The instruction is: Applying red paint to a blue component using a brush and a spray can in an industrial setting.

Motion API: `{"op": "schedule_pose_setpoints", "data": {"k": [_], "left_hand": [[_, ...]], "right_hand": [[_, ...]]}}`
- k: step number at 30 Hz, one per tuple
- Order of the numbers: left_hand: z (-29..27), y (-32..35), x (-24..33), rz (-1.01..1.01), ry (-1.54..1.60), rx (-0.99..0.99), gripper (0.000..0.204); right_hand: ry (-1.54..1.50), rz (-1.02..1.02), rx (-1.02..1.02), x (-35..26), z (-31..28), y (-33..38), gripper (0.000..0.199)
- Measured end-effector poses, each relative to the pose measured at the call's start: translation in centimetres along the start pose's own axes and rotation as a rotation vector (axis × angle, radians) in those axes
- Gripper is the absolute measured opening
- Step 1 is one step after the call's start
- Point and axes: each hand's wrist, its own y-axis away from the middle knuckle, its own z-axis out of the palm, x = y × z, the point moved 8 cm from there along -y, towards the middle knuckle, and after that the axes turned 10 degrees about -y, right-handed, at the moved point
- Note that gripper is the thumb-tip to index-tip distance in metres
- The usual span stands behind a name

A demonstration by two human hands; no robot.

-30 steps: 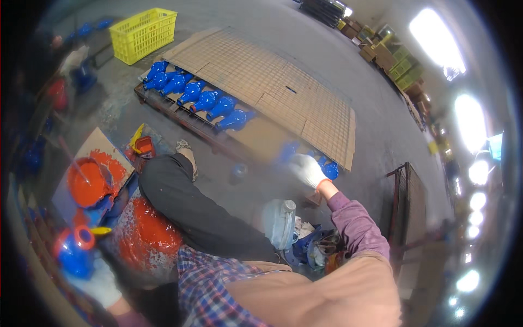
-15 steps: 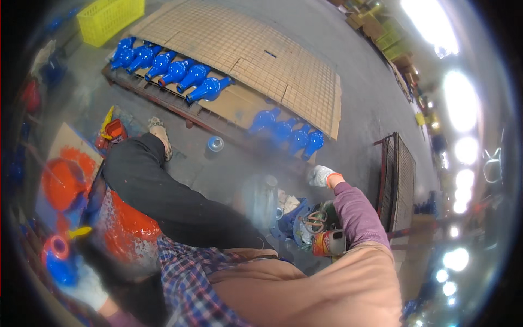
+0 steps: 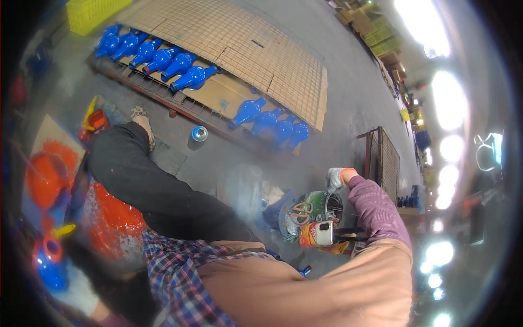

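Right hand (image 3: 336,177), white-gloved, hovers beside the green round container (image 3: 313,204), grasp unclear; left hand unseen. Recommend a steady, unhurried reach.

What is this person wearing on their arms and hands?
The right hand wears a pale grey work glove with an orange cuff, over a purple ribbed sleeve. The left hand, low and blurred, seems to wear a pale glove too. A tan apron covers a plaid shirt.

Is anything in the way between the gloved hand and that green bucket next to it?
Nothing visible stands between them: the right hand in its white glove hangs right at the rim of the round green bucket. Whether they touch is too blurred to tell.
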Motion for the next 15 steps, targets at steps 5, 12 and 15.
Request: {"op": "schedule_pose_setpoints", "data": {"k": [5, 12, 15], "left_hand": [[-1.8, -1.1, -0.2, -0.167, 0.508, -0.321, 0.065], [-0.4, -0.7, -0.4, -0.174, 0.268, -0.417, 0.069], [1.4, 1.6, 0.0, -0.222, 0.216, -0.332, 0.072]], "right_hand": [[0.166, 0.041, -0.077, 4.8, 3.4, 0.4, 0.025], [0.056, 0.169, -0.002, 14.5, 10.8, -3.1, 0.029], [0.142, 0.193, 0.126, 19.3, 13.2, -5.9, 0.024]]}}
